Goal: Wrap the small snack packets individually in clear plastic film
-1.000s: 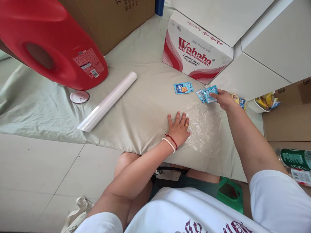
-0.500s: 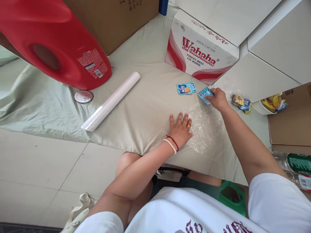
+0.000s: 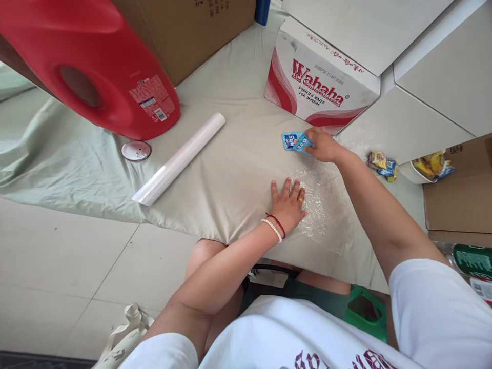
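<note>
Between the fingers of my right hand (image 3: 322,144) is a small blue snack packet (image 3: 303,144), held just over a second blue snack packet (image 3: 289,140) that lies on the cloth. The held packet covers the right part of the lying one. My left hand (image 3: 288,205) rests flat with fingers spread, its thumb side on the edge of a crinkled sheet of clear plastic film (image 3: 323,210). A red string and a pale bead bracelet circle the left wrist. To the left lies a roll of clear film (image 3: 180,159), slanted across the cloth.
The cloth-covered table (image 3: 238,179) bears a large red jug (image 3: 126,66), a round pinkish disc (image 3: 136,150) and a Wahaha water carton (image 3: 319,82). Small wrapped snacks (image 3: 382,165) lie at right beside a white tub (image 3: 417,171) of packets. White cabinets (image 3: 434,107) stand behind.
My right hand has moved left with the blue packet, from beside the carton's front corner to over the other packet. My left hand stays flat in place.
</note>
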### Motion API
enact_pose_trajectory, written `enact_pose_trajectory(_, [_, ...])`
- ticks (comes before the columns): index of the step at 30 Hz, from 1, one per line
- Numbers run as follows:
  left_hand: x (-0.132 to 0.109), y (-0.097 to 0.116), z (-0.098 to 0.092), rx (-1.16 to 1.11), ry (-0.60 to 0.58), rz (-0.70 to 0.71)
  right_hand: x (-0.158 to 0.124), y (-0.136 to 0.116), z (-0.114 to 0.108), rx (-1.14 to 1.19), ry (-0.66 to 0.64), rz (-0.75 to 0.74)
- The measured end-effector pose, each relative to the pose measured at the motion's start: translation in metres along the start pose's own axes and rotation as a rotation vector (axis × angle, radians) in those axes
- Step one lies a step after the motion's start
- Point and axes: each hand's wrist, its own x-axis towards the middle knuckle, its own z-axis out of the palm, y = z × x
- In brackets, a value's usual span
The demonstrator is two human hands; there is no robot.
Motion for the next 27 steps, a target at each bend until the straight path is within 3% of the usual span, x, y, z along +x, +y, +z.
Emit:
enact_pose_trajectory(3, [0.0,-0.003,-0.002,-0.01,-0.004,0.004,0.019,-0.012,0.004,-0.01,-0.104,-0.025])
enact_pose_trajectory(6, [-0.001,-0.006,-0.001,-0.017,0.004,0.015,0.003,-0.015,0.001,0.06,0.019,0.071])
enact_pose_trajectory(8, [-0.001,-0.008,0.001,-0.018,0.01,0.024,-0.032,-0.014,-0.006,0.14,0.143,0.14])
enact_pose_trajectory(12, [-0.002,-0.007,0.001,-0.017,0.011,0.019,-0.135,-0.015,-0.02,0.279,0.32,0.338])
enact_pose_trajectory(15, [-0.002,-0.006,0.0,-0.017,0.008,0.014,-0.207,-0.022,-0.018,0.547,0.333,0.541])
enact_pose_trajectory(18, [-0.003,-0.006,-0.001,-0.021,0.012,0.005,-0.245,-0.034,-0.008,0.71,0.217,0.588])
enact_pose_trajectory(21, [-0.004,-0.008,0.0,-0.027,0.021,0.004,-0.248,-0.045,0.001,0.72,0.078,0.457])
enact_pose_trajectory(27, [-0.005,-0.011,0.002,-0.028,0.036,0.016,-0.207,-0.056,0.013,0.682,-0.057,0.184])
